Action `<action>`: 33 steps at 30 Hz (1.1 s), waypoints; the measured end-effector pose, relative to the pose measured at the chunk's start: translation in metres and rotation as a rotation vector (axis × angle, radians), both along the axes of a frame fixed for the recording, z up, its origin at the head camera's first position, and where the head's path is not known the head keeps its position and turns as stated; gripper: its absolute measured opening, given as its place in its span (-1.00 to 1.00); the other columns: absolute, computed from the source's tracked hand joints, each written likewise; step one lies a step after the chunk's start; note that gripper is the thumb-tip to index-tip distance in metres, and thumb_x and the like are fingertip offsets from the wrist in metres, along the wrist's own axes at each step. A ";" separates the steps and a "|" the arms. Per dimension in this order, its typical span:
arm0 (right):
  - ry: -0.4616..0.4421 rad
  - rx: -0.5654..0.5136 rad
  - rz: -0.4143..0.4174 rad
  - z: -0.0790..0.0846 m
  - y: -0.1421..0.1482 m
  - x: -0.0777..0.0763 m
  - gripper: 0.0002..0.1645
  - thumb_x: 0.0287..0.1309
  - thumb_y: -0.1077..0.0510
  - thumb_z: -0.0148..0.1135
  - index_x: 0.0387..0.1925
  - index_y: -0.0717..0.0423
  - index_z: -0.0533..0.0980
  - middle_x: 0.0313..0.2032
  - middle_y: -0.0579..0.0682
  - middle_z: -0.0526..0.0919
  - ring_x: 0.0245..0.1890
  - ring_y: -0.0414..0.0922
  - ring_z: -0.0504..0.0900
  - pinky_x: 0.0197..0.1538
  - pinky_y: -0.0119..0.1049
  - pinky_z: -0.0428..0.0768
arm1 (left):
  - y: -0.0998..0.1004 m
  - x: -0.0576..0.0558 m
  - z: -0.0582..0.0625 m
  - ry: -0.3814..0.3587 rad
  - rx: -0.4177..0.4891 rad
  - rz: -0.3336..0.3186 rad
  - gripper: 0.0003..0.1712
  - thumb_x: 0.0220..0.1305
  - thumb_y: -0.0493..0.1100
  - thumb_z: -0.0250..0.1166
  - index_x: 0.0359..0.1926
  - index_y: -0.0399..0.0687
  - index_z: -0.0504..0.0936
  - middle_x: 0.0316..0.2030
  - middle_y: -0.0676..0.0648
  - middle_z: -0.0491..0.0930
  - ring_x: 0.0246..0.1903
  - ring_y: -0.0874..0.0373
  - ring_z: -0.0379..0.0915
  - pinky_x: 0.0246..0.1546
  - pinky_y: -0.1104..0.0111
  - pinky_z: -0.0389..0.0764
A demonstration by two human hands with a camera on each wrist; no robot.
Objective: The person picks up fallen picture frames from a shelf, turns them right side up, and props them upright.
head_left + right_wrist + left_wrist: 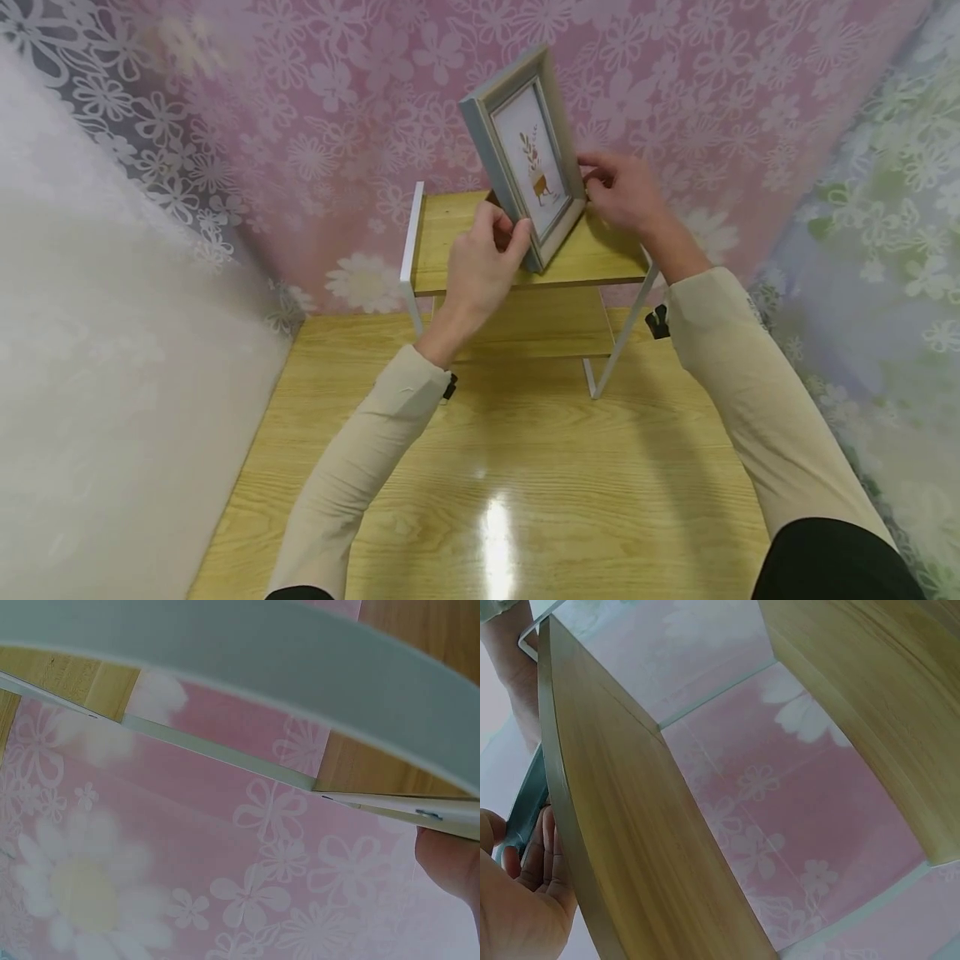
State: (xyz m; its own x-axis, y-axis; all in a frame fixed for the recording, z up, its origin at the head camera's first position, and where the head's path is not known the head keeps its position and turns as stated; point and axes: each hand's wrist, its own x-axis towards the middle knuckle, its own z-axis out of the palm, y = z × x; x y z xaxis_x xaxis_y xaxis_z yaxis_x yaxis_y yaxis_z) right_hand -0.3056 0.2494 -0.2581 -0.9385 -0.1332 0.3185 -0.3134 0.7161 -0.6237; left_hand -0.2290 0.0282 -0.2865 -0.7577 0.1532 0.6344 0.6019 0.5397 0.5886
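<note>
A grey-blue picture frame with a plant-pot print stands near the front of the top board of a small two-tier shelf, turned at an angle and leaning. Whether its whole bottom edge touches the board cannot be told. My left hand holds the lower left edge between thumb and curled fingers. In the left wrist view, that hand has the frame's edge between thumb and fingers. On the opposite side, my right hand grips the right edge low down; some fingertips are hidden behind the frame.
The shelf has white metal side legs and a lower wooden board. It stands on a glossy wood-look floor, against a pink floral wall. A white wall rises at left, a pale floral one at right.
</note>
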 end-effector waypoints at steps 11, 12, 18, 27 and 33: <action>0.048 -0.056 0.001 -0.003 0.001 0.002 -0.56 0.32 0.16 0.02 0.13 0.20 0.59 -0.11 0.28 0.71 -0.26 -0.09 0.61 -0.19 -0.46 0.41 | -0.008 0.001 0.000 -0.037 0.035 0.027 -0.63 0.47 -0.09 0.13 0.09 -0.24 0.29 -0.38 -0.13 0.63 -0.49 0.13 0.56 -0.53 0.37 0.50; 0.050 -0.062 0.001 -0.002 0.002 0.003 -0.57 0.31 0.15 0.03 0.12 0.20 0.60 -0.13 0.28 0.71 -0.30 -0.14 0.59 -0.21 -0.47 0.41 | -0.009 0.001 0.000 -0.039 0.047 0.027 -0.61 0.47 -0.09 0.12 0.13 -0.23 0.27 -0.35 -0.13 0.62 -0.48 0.13 0.55 -0.52 0.37 0.50; 0.043 -0.063 0.000 0.000 0.001 0.004 -0.60 0.31 0.11 0.04 0.05 0.18 0.62 -0.17 0.24 0.71 -0.35 -0.18 0.55 -0.23 -0.44 0.41 | -0.014 0.000 0.003 0.042 0.030 0.054 -0.50 0.47 -0.14 0.12 0.29 -0.23 0.19 -0.32 -0.15 0.58 -0.50 0.12 0.48 -0.56 0.35 0.43; 0.043 0.005 0.022 -0.001 0.001 0.003 -0.54 0.34 0.13 0.01 0.18 0.20 0.53 -0.12 0.29 0.67 -0.21 0.08 0.60 -0.22 -0.36 0.41 | -0.016 -0.001 0.002 0.100 -0.072 0.069 -0.38 0.38 -0.20 0.20 0.33 -0.26 0.15 -0.29 -0.15 0.57 -0.50 0.13 0.49 -0.57 0.37 0.46; -0.008 0.043 0.033 0.003 0.002 0.005 -0.55 0.39 0.12 -0.01 0.21 0.20 0.49 -0.07 0.30 0.65 -0.17 0.11 0.62 -0.17 -0.27 0.46 | -0.018 -0.001 0.001 0.095 -0.096 0.052 -0.31 0.36 -0.18 0.22 0.36 -0.27 0.10 -0.24 -0.17 0.55 -0.50 0.14 0.50 -0.59 0.40 0.47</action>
